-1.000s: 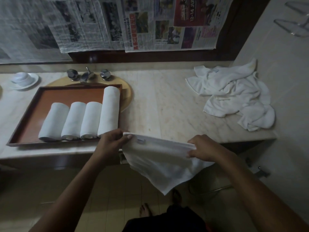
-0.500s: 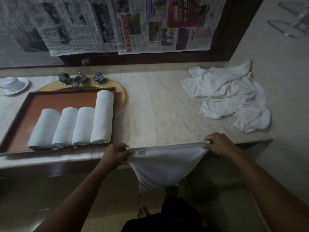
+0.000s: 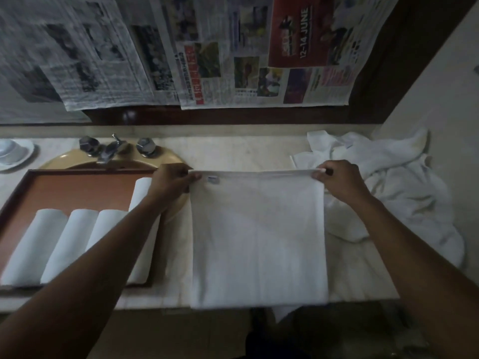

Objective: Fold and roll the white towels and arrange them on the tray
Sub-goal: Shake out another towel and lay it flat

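Observation:
A white towel [image 3: 256, 237] lies spread flat on the marble counter, its near edge hanging slightly over the front. My left hand [image 3: 172, 181] pinches its far left corner and my right hand [image 3: 342, 182] pinches its far right corner. To the left, a brown tray [image 3: 77, 185] holds several rolled white towels [image 3: 33, 244] side by side; my left forearm hides part of them. A heap of loose white towels [image 3: 399, 182] sits at the right against the wall.
The tray rests over a tan basin [image 3: 166, 156] with chrome taps [image 3: 111, 149] behind it. A white cup on a saucer [image 3: 11, 154] stands far left. Newspaper sheets [image 3: 207, 60] hang on the back wall. The counter's front edge [image 3: 155, 301] runs below the towel.
Both hands carried the hanging towel up from the counter's front edge and away from me, laying it flat on the marble. The view tilted closer to the counter.

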Tool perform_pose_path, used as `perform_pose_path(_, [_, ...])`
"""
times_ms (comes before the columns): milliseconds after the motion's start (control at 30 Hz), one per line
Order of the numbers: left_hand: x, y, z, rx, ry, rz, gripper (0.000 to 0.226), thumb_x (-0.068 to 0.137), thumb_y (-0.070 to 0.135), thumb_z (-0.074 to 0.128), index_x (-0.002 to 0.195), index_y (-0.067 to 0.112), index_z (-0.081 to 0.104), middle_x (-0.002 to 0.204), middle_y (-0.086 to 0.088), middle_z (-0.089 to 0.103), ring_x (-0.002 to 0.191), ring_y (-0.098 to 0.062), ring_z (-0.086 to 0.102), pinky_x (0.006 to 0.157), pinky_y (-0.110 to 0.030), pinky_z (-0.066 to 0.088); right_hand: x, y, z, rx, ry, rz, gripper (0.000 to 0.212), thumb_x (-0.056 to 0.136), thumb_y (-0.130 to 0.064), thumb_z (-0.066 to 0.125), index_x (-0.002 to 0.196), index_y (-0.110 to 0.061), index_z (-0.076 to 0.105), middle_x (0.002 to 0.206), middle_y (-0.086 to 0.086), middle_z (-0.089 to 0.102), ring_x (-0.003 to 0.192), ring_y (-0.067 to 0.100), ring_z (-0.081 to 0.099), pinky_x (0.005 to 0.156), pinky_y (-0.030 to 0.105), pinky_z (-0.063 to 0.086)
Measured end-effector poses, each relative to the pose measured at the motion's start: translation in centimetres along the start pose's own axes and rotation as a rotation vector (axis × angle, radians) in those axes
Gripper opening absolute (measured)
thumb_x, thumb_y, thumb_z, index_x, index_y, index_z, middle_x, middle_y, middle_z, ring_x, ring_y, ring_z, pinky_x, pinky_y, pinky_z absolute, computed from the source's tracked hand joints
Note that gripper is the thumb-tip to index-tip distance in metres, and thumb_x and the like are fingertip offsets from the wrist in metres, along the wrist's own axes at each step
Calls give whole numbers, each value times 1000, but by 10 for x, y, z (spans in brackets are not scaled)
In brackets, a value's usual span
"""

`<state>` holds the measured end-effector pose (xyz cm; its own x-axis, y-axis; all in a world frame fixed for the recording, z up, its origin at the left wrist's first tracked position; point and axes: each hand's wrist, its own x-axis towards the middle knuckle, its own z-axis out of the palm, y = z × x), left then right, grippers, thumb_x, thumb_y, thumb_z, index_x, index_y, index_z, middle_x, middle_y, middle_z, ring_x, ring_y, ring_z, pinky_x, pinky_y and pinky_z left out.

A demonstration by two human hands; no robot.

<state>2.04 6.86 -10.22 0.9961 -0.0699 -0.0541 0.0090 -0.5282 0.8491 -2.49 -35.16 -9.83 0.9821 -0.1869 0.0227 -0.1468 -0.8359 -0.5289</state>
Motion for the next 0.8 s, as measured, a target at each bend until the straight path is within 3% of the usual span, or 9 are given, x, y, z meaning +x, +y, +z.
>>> perform_pose_path(100, [47,5,2,27,43,-20,21,89,26,80,72,20,70,57,3,65,49,-8,61,49,-19,48,50,2,4,51,3,-7,19,92,-36,75,87,-17,75,68,-8,65,71,19,65,66,27,44])
perform_pose_path(167, [81,3,4,15,92,-55,18,88,29,81,76,17,74,64,-4,70,59,-21,70,61,-33,61,87,1,7,62,5,-20,20,92,-37,75,87,-17,75,67,-5,66,69,19,65,68,30,47])
perform_pose_path(233, [110,3,7,20,123,-80,19,88,31,80,83,13,76,71,-13,72,64,-30,70,69,-42,61,117,0,14,64,6,-17,22,92,-38,74,84,-18,73,65,-4,66,67,17,65,67,30,48])
perform_pose_path(367, [160,6,18,96,147,-79,23,91,33,77,80,13,74,65,-9,67,58,-20,59,60,-29,45,168,6,33,107,19,62,36,91,-41,74,67,-18,60,62,3,65,66,25,68,68,37,55])
perform_pose_path(467, [203,-3,28,149,177,-90,26,90,35,77,71,17,70,60,-1,63,61,-20,57,58,-28,40,202,8,48,116,34,92,44,93,-35,73,61,-14,50,59,8,62,63,28,67,64,37,52])
perform_pose_path(567, [237,-17,39,208,213,-112,26,87,37,77,72,16,69,67,0,67,69,-23,64,62,-32,45,232,9,64,71,41,127,48,94,-31,72,59,-16,42,55,0,48,59,23,56,56,33,37])
perform_pose_path(633, [251,-27,48,239,231,-136,30,86,39,78,69,17,66,67,0,65,76,-27,67,66,-35,47,247,10,77,42,35,169,46,94,-33,71,61,-16,45,57,-4,46,65,23,53,58,33,31])
perform_pose_path(700, [267,-37,58,267,255,-161,31,85,38,79,67,18,63,69,0,64,83,-30,67,67,-34,43,267,17,93,40,20,199,33,94,-35,70,70,-16,57,61,-5,52,72,24,58,67,29,35])
perform_pose_path(800, [288,-53,72,322,280,-207,22,84,40,78,89,18,78,90,-6,76,96,-32,69,76,-32,46,289,25,122,22,6,238,31,92,-37,71,73,-14,63,66,-1,59,76,28,63,69,30,40])
